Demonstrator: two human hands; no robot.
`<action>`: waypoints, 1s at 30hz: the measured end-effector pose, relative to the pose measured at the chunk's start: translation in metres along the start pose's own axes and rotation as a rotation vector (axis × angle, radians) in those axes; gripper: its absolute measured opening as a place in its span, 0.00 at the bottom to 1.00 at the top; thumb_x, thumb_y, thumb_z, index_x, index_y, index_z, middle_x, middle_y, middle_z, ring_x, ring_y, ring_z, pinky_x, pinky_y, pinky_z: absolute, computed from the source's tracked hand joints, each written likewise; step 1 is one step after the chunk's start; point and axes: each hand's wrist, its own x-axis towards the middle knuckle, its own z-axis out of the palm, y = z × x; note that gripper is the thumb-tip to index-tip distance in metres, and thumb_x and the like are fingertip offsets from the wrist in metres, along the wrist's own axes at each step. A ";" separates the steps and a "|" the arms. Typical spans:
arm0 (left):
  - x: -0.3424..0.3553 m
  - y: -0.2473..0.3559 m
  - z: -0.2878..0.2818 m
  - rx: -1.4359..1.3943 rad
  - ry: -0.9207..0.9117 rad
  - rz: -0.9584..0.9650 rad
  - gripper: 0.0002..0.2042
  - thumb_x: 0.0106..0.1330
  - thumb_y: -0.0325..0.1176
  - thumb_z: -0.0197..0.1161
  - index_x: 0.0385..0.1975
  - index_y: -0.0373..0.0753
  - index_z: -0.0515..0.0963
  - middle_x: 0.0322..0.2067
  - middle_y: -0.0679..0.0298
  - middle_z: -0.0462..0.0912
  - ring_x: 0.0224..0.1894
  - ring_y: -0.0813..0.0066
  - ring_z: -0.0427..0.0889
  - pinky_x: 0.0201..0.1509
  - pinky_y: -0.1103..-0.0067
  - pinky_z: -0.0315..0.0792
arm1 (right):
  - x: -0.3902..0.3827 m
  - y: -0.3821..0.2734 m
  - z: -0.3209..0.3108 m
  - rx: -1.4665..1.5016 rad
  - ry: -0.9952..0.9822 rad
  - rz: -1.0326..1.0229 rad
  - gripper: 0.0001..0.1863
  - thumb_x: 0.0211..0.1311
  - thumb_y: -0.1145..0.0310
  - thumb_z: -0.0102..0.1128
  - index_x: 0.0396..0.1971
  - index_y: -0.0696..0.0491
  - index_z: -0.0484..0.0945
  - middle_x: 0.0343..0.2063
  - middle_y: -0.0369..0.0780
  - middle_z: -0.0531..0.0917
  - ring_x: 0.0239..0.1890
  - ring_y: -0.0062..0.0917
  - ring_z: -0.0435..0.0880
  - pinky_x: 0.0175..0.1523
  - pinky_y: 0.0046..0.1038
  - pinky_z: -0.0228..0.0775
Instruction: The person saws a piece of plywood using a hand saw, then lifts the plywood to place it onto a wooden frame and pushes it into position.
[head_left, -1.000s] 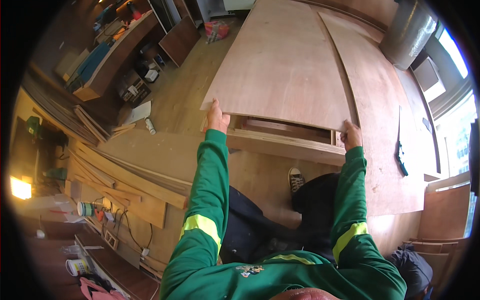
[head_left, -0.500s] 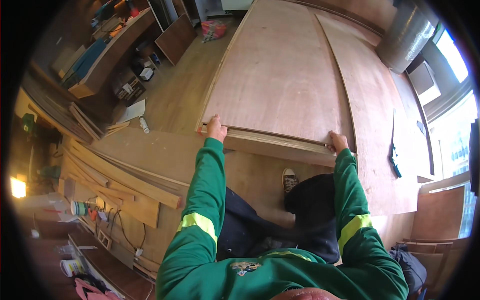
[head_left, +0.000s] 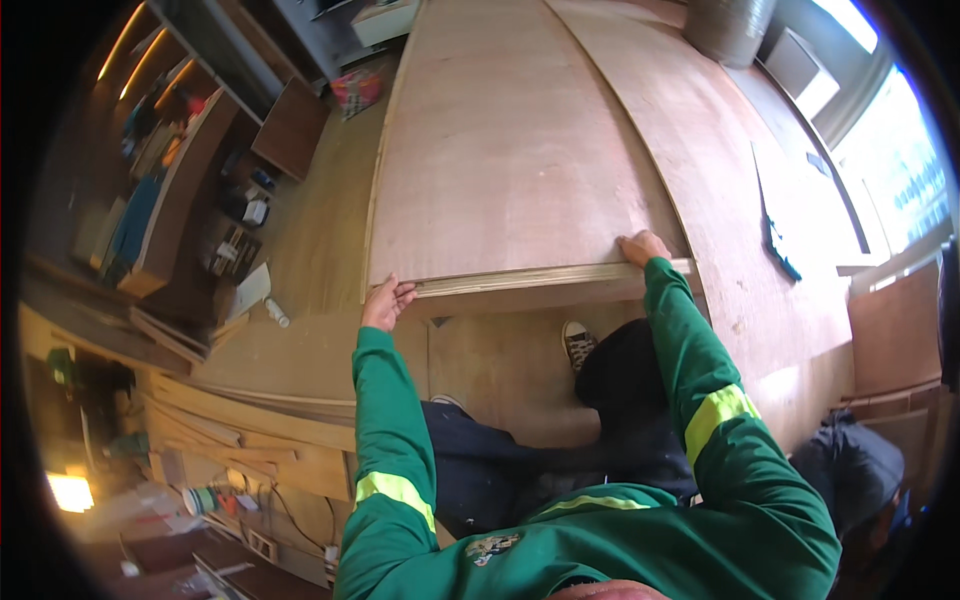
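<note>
A large reddish plywood sheet (head_left: 500, 160) lies on a raised stack of boards, its front edge towards me. At its front left corner is my left hand (head_left: 385, 304), fingers apart and touching the edge without closing round it. My right hand (head_left: 643, 248) rests on top of the sheet near the front right corner, its fingers lying on the surface and pointing left. Beside it on the right, a second plywood sheet (head_left: 690, 140) runs along a long seam. A handsaw (head_left: 776, 245) with a teal handle lies on that second sheet.
A wrapped cylindrical roll (head_left: 728, 30) stands at the far right. Timber strips (head_left: 270, 413) lie to the left, near cables and a spool. A white bottle (head_left: 277, 313) and a patterned bag (head_left: 357, 92) are on the floor. My shoe (head_left: 578, 343) stands below the front edge.
Both hands have loosened from the front edge: the left is now at the corner with spread fingers, the right on top. The gap under the sheet's front edge has closed. The view has shifted.
</note>
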 end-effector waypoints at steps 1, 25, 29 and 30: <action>-0.001 0.006 -0.006 0.034 0.007 0.005 0.17 0.74 0.45 0.56 0.50 0.36 0.72 0.39 0.57 0.85 0.34 0.71 0.85 0.36 0.82 0.81 | -0.007 -0.009 -0.005 -0.007 -0.041 0.002 0.35 0.60 0.41 0.55 0.53 0.57 0.80 0.57 0.50 0.78 0.62 0.43 0.76 0.66 0.47 0.62; -0.013 0.014 0.014 0.107 0.237 0.056 0.13 0.73 0.44 0.57 0.26 0.48 0.74 0.18 0.75 0.70 0.21 0.82 0.73 0.20 0.88 0.65 | 0.018 0.009 0.008 -0.065 -0.126 -0.036 0.36 0.61 0.33 0.55 0.52 0.50 0.82 0.54 0.44 0.82 0.60 0.38 0.77 0.63 0.47 0.60; -0.008 0.014 -0.002 0.095 0.218 0.033 0.12 0.74 0.42 0.56 0.27 0.47 0.73 0.18 0.74 0.70 0.20 0.83 0.71 0.19 0.89 0.62 | 0.018 -0.012 0.009 -0.146 -0.201 0.020 0.35 0.61 0.35 0.57 0.59 0.45 0.77 0.62 0.38 0.76 0.64 0.33 0.73 0.65 0.49 0.61; -0.008 0.016 -0.010 0.072 0.195 0.055 0.12 0.74 0.42 0.56 0.27 0.47 0.73 0.18 0.74 0.70 0.20 0.83 0.70 0.18 0.89 0.61 | 0.018 -0.017 0.009 -0.125 -0.219 0.010 0.36 0.61 0.35 0.57 0.60 0.45 0.77 0.62 0.38 0.75 0.65 0.33 0.72 0.65 0.49 0.61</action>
